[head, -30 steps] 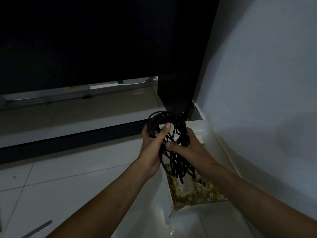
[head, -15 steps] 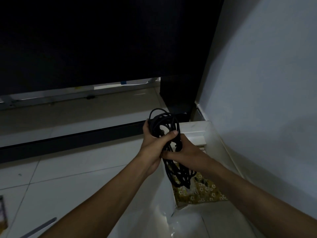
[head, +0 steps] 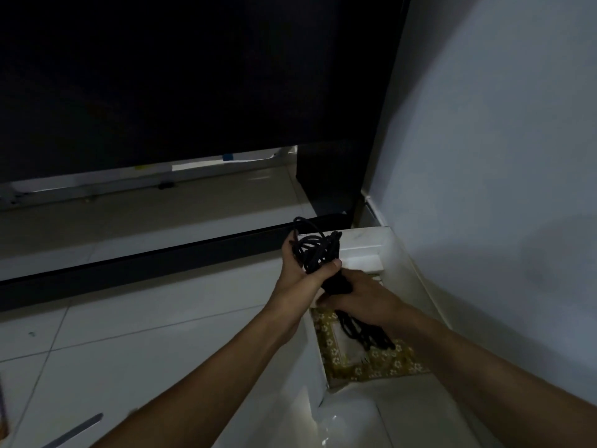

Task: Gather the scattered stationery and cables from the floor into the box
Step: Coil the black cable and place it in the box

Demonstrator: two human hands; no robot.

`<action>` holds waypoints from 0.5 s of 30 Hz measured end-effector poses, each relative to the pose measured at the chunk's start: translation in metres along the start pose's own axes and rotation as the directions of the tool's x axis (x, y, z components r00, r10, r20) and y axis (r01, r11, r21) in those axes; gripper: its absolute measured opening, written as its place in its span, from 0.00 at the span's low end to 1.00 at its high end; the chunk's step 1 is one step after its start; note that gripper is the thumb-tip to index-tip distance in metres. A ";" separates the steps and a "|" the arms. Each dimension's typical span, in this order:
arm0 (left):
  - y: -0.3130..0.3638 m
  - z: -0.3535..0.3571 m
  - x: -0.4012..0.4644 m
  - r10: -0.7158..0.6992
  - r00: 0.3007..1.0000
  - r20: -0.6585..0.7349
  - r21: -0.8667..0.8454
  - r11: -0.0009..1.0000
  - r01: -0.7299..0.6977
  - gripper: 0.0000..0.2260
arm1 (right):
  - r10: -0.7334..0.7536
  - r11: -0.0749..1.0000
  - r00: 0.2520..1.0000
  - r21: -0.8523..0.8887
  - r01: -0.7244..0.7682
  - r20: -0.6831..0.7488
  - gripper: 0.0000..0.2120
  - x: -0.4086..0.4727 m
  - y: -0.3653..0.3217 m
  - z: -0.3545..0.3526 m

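My left hand [head: 298, 273] and right hand [head: 365, 295] both grip the tangled black cable bundle [head: 315, 253] over the open white cardboard box [head: 416, 276]. Next, I judge, comes lowering it inside and letting go.

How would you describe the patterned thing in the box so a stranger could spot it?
Find the white box on the floor against the right-hand wall. At its near end, under the black cable bundle both hands hold, lies a yellow-brown floral-patterned item. It alone in the box has small white flowers.
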State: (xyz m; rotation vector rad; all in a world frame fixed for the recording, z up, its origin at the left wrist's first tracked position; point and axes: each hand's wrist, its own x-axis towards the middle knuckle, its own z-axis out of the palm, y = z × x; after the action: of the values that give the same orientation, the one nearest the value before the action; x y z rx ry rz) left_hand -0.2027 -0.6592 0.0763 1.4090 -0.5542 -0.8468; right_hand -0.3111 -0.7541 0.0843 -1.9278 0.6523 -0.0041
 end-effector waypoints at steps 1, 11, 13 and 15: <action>0.000 0.001 0.002 0.012 1.000 -0.012 0.001 1.000 -0.012 0.38 | -0.039 0.999 0.999 0.021 0.038 0.003 0.17 -0.001 0.001 -0.011; 0.017 0.013 0.029 0.003 1.000 -0.006 0.258 0.966 -0.001 0.38 | -0.207 0.921 0.926 -0.381 0.075 -0.316 0.09 0.017 0.018 -0.098; 0.014 0.016 0.039 0.036 0.999 0.007 0.430 0.902 -0.036 0.22 | -0.178 0.951 0.885 -0.306 0.042 -0.431 0.06 0.025 0.018 -0.111; 0.002 0.022 0.048 0.041 0.997 0.065 0.655 0.752 -0.073 0.12 | -0.107 0.987 0.875 -0.160 0.034 -0.473 0.07 0.030 0.018 -0.119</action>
State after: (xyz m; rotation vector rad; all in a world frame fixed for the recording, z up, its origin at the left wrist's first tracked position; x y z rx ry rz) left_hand -0.1904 -0.7101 0.0739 2.0058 -0.9963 -0.6535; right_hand -0.3281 -0.8733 0.1138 -2.1093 0.9295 -0.5113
